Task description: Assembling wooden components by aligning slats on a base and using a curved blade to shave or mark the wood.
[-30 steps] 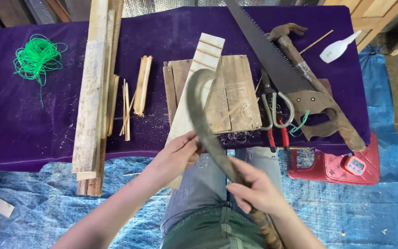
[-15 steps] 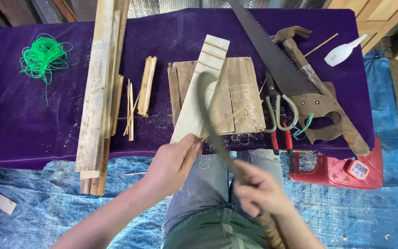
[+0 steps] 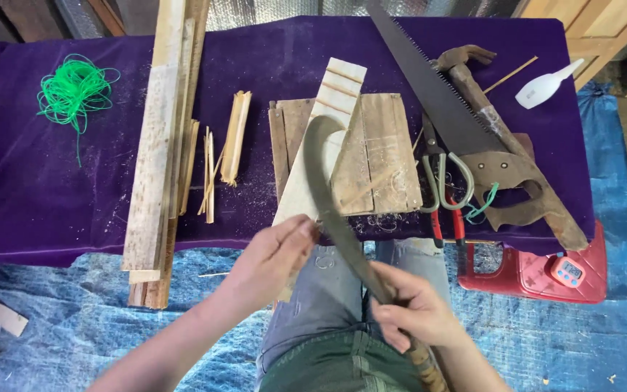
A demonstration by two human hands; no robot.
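The left hand [image 3: 273,258] grips the near end of a pale plank [image 3: 324,138]; the right hand [image 3: 411,312], just beside it, is closed around a curved knife [image 3: 328,189] whose blade lies across the plank.

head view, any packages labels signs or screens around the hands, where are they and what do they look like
Small digital timer: on the red plastic stool at lower right, beyond the right hand; rounded orange case, small pale screen.
White squeeze bottle: lying on the purple cloth at upper right; tapered nozzle, no label visible.
No signs or other packages visible.
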